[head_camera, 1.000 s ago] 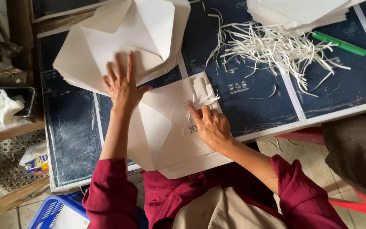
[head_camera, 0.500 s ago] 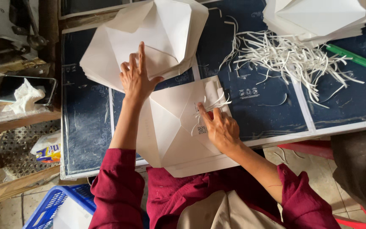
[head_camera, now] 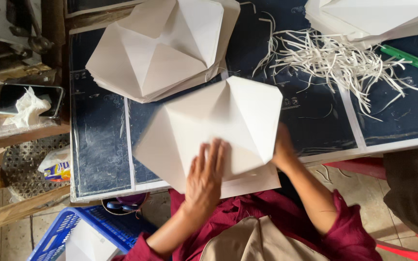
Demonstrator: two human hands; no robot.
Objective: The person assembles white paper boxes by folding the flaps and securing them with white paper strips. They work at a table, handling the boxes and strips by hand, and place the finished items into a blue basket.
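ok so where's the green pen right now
In the head view, the green pen lies at the table's far right, beside the pile of white paper strips.

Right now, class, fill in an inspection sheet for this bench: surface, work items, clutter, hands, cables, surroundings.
Surface: dark table with pale lines.
Work items: folded white sheet in front; stack of folded sheets behind; second stack at far right.
Clutter: paper strips; green pen.
Hands: left hand flat on the sheet; right hand grips its edge, partly hidden.
Cables: nothing seen.
Surroundings: blue crate; phone with tissue.
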